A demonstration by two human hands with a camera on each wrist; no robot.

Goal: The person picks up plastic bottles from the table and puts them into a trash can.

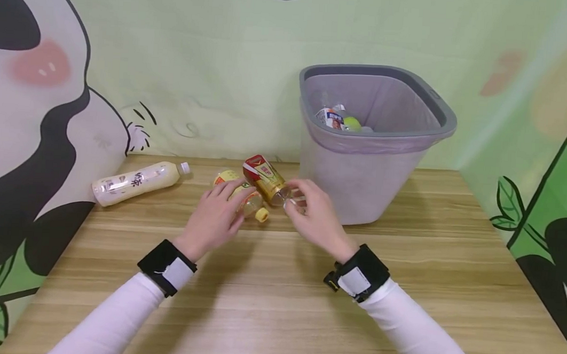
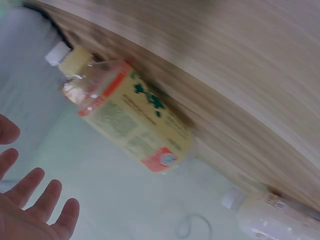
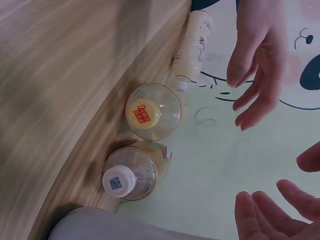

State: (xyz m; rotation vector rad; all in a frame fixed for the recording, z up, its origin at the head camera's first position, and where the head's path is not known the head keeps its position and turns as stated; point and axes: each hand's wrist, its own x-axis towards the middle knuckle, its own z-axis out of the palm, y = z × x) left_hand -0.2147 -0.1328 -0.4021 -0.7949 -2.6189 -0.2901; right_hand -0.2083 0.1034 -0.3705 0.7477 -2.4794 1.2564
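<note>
My left hand [image 1: 212, 214] hovers over a clear plastic bottle with a yellow cap [image 1: 262, 215] and a yellow-and-red label [image 2: 140, 120]. Its fingers are spread, apart from the bottle in the left wrist view. Beside that bottle lies a second one with a red-and-gold label [image 1: 264, 177]; its white cap [image 3: 119, 181] shows in the right wrist view. Close to this cap end is my right hand [image 1: 317, 213], its fingers loosely bent and holding nothing. Both bottles lie on their sides, caps towards me.
A grey bin [image 1: 355, 186] with a liner stands at the back right, holding a clear bottle [image 1: 332, 118] and a yellow-green round thing [image 1: 351, 123]. At the back left a bottle of milky drink [image 1: 139, 183] lies on the wooden table [image 1: 277, 305]. A panda-printed backdrop [image 1: 198, 60] stands behind.
</note>
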